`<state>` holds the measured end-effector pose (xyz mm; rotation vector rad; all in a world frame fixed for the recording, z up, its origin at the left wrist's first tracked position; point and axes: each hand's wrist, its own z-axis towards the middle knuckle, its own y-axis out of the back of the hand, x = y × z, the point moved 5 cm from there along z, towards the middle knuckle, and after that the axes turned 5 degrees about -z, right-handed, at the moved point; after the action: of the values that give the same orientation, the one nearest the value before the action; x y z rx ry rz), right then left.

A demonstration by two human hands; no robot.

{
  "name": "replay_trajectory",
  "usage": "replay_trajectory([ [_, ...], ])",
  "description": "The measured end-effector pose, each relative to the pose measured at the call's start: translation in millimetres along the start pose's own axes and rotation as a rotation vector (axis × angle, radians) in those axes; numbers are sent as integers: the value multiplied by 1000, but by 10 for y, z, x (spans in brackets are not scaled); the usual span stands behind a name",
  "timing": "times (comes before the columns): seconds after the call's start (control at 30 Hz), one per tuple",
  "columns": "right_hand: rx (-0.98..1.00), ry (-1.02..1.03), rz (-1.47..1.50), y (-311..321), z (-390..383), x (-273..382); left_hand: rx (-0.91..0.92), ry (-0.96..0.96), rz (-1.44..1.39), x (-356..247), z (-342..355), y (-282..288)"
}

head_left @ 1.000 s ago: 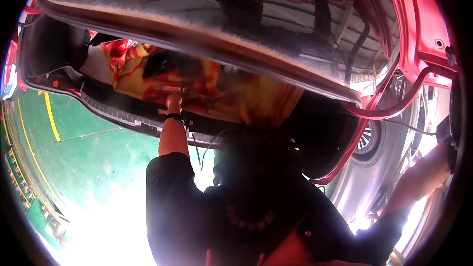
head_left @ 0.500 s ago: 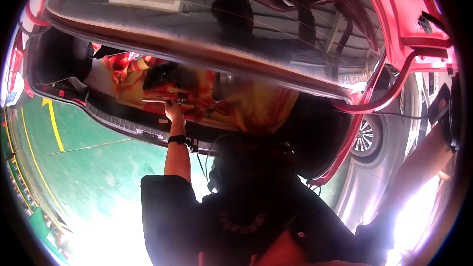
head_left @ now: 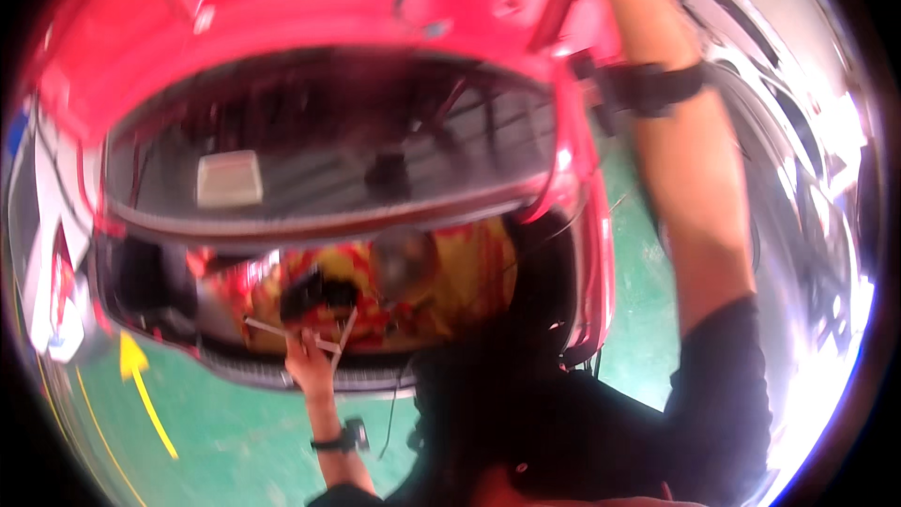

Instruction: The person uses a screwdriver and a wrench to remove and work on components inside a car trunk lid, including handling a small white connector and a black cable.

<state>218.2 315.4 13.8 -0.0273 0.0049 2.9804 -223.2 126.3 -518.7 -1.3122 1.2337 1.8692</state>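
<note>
My left hand reaches into the open boot of a red car, closed on a thin, pale metal bar, with another pale bar angled beside it. Just beyond lie dark objects on a red-and-yellow cloth. My right forearm, with a black strap at the wrist, stretches up beside the raised red tailgate; that hand is cut off at the top edge. The picture is blurred.
The tailgate's dark window hangs over the boot. A silver car is close on the right, and a white vehicle part with a red lamp on the left. The green floor has yellow markings.
The view has shifted, bringing the red tailgate into the upper picture. My right arm has swung up from the lower right to the top. My left hand now appears lower in the frame.
</note>
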Motion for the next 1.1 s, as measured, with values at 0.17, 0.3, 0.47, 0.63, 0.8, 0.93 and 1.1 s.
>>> replay_trajectory([
  [0.17,-547,-16,87,246,-376,294,355,-395,-90,-1726,-55,-265],
  [0.3,24,5,526,813,-1037,100,501,-672,-46,-2787,72,-757],
  [0.47,793,-202,918,1088,-2021,-7,638,-674,-172,-4023,355,-1243],
  [0.63,1169,-304,1031,1338,-2548,-133,717,-592,-264,-4537,568,-1595],
  [0.8,964,-269,932,1258,-2527,-169,743,-565,-313,-4611,710,-1754],
  [0.93,1024,-441,982,1085,-2519,-180,740,-571,-387,-4709,789,-1722],
  [1.1,990,-500,1030,986,-2519,-115,745,-630,-382,-4794,878,-1742],
])
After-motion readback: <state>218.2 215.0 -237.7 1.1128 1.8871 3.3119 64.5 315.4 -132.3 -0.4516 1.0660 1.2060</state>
